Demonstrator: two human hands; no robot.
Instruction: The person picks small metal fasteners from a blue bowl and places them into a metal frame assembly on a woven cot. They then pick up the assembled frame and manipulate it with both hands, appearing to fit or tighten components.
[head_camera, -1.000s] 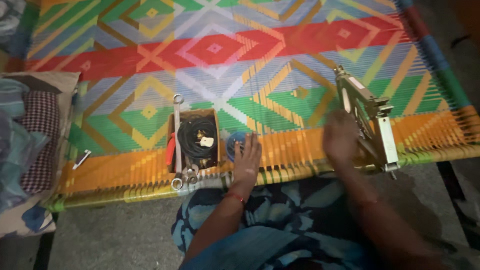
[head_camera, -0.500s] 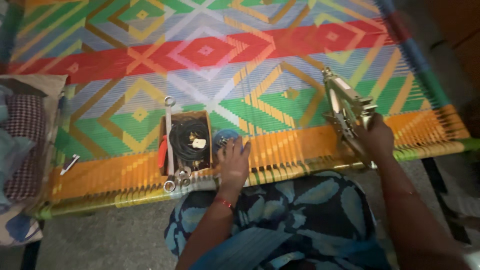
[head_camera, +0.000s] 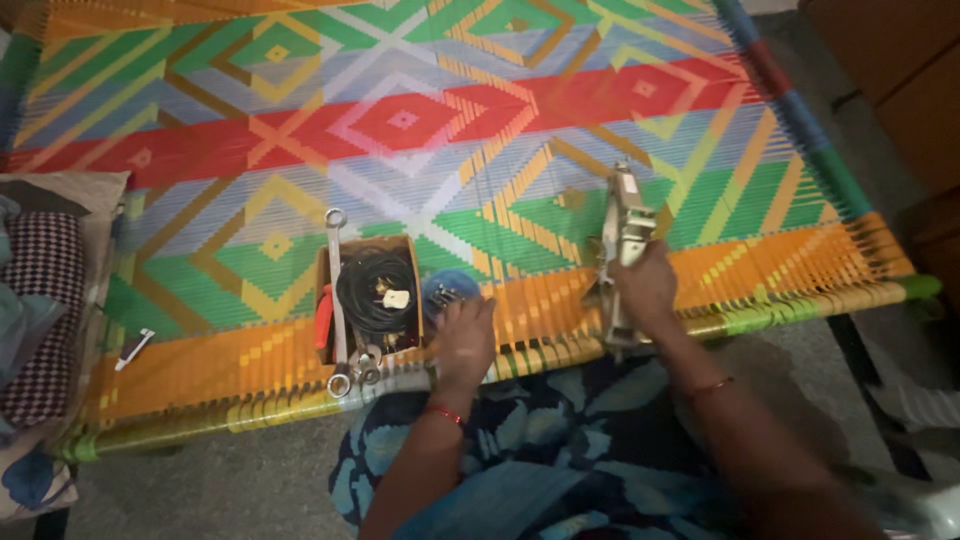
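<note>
Metal scissor jack (head_camera: 622, 240) stood upright on the orange band of the woven cot (head_camera: 250, 130), clasped around its lower part by the right hand (head_camera: 645, 288) — shifted leftward, nearer the body, against half a second before. Left hand (head_camera: 465, 335) lay palm-down, fingers loosely spread, over the edge of a small round blue container (head_camera: 445, 288), gripping nothing visible; barely moved since. Just left sat an open cardboard box (head_camera: 368, 300) with a black cable coil (head_camera: 375, 290), red-handled pliers, spanners (head_camera: 335, 290) and a pale tag. Farther left — a small white object (head_camera: 133, 347), too blurred to name. Container's contents partly hidden by fingers.
</note>
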